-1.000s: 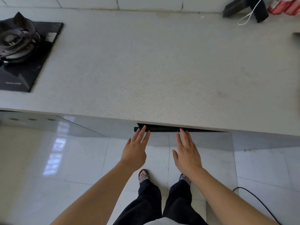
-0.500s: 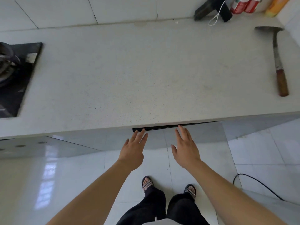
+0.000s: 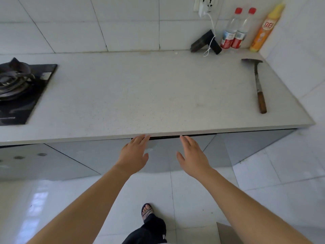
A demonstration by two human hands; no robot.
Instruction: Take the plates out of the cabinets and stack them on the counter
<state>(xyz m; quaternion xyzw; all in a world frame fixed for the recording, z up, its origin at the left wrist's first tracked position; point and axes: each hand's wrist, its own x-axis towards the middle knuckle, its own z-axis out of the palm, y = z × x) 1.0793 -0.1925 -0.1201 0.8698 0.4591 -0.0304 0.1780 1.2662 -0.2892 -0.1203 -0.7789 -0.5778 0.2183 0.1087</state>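
No plate shows in the head view. The pale speckled counter (image 3: 140,95) fills the middle of the frame. Below its front edge run grey glossy cabinet doors (image 3: 175,155) with a dark gap along their top. My left hand (image 3: 134,154) reaches toward that gap, fingers spread, fingertips at the counter's underside. My right hand (image 3: 192,156) is stretched out beside it, fingers apart, tips just under the edge. Neither hand holds anything. The cabinet's inside is hidden.
A black gas hob (image 3: 19,92) sits at the counter's left. A wooden-handled cleaver (image 3: 258,85) lies at the right. Two water bottles (image 3: 234,30), a yellow bottle (image 3: 265,27) and a black device on a white cable (image 3: 205,42) stand at the back right. Glossy white floor below.
The view has tilted up and drawn back, showing the wall and bottles. Both hands stay near the cabinet's top gap, fingers spread, and hold nothing.
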